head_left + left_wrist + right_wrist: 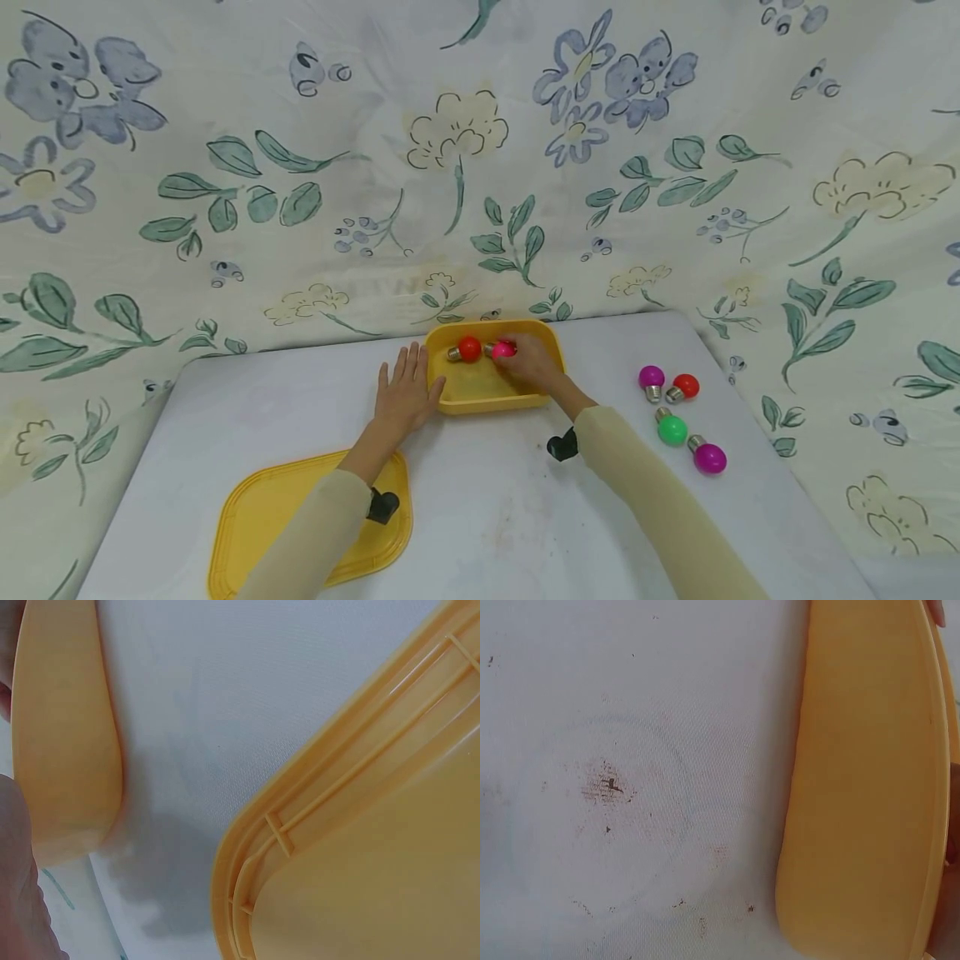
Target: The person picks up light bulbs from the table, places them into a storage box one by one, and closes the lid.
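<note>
Inside a yellow container (491, 405) at the table's far edge, my right hand (534, 365) grips a pink light bulb (502, 350), its metal base pointing left. Just left of it in the container lies a red light bulb (469, 349). My left hand (403, 398), fingers straight, rests at the container's left side with the thumb by its rim. The container's outer wall (67, 735) fills the left of the left wrist view. In the right wrist view the same wall (862, 780) hides most of the right hand and the bulb.
Right on the white table lie a magenta bulb (652, 377), another red bulb (686, 386), a green bulb (672, 430) and a purple bulb (710, 458). A flat yellow tray or lid (258, 517) lies front left, under the left forearm. Floral cloth (450, 208) hangs behind the table.
</note>
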A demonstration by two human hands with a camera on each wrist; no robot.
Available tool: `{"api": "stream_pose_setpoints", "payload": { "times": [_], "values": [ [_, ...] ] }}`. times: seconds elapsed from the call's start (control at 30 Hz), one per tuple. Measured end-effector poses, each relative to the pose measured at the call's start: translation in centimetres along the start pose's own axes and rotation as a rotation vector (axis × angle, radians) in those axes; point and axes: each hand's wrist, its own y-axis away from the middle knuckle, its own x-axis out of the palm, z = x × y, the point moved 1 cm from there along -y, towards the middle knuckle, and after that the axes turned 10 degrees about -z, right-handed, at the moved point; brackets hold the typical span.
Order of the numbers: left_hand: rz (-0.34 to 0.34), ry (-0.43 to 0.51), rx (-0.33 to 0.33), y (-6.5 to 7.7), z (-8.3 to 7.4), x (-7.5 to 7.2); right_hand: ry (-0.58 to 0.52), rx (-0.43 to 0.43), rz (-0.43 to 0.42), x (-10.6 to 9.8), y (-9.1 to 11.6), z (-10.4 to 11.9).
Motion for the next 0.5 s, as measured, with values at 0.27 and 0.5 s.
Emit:
{"api": "stream_pose_setpoints", "payload": {
  "times": [0.27, 0.5],
  "values": [
    [-0.015, 0.003, 0.004, 0.09, -0.14, -0.19, -0.002, 0.011, -0.015, -0.1, 0.01, 0.03],
    [-0.022, 0.008, 0.004, 0.18, -0.2, -0.35, 0.03, 0.018, -0.021, -0.24, 0.03, -0.02]
  ]
}}
